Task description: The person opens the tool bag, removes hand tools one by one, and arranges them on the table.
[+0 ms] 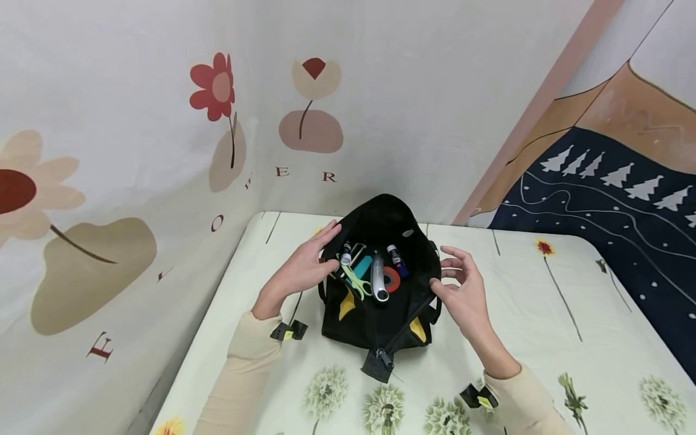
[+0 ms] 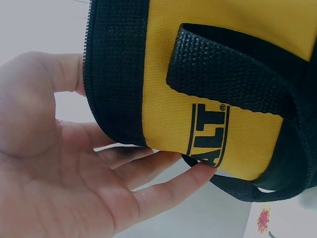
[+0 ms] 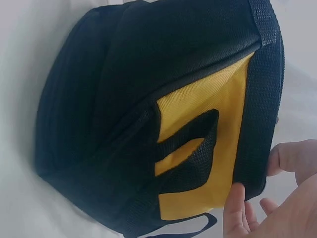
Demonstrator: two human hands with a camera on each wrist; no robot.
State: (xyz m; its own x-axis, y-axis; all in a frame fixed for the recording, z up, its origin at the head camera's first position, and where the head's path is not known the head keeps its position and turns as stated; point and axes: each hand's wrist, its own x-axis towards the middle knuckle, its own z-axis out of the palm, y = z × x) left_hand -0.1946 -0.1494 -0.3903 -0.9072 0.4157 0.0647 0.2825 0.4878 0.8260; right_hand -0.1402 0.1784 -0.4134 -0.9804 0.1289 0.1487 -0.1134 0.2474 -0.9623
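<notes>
A black and yellow tool bag (image 1: 348,329) stands on the table with its zipped mouth spread wide. Its left rim is held by my left hand (image 1: 307,260), thumb at the zipper edge and fingers along the outer side. On the opposite rim, my right hand (image 1: 462,290) pinches the edge between thumb and fingers. Inside lie green-handled scissors (image 1: 356,283), a grey utility knife (image 1: 379,278), a red tape roll (image 1: 391,279), a blue glue stick (image 1: 397,261), a white-capped tube (image 1: 346,254) and a teal item (image 1: 362,267). Yellow side panels (image 2: 168,114) carry black webbing loops (image 3: 193,168).
A white cloth with printed flowers (image 1: 544,314) covers the table. Behind it and at the left hang fabric walls (image 1: 402,121) with flower prints. At the right is a dark panel (image 1: 598,199) with white trees.
</notes>
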